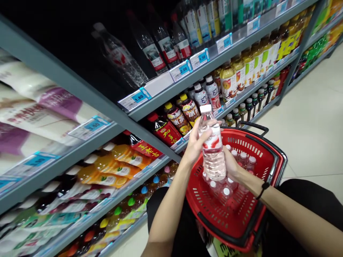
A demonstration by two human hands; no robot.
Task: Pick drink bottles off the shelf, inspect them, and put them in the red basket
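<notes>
A clear water bottle (pixel 213 157) with a white cap and a red-and-white label is held tilted over the basket. My left hand (pixel 197 141) wraps its upper left side, thumb across the label. My right hand (pixel 229 160) grips it from the right and behind; some of those fingers are hidden by the bottle. Beneath both hands stands a red plastic shopping basket (pixel 198 205) with black handles. Inside it are several white-capped clear bottles (pixel 226 192).
Grey shelving (pixel 171 94) runs along the left and back. Two similar clear bottles (pixel 120 57) stand on the upper shelf. Juice bottles (pixel 120 166) fill lower shelves, and bagged goods (pixel 40 110) lie at left. Pale floor tiles (pixel 313 142) show at right.
</notes>
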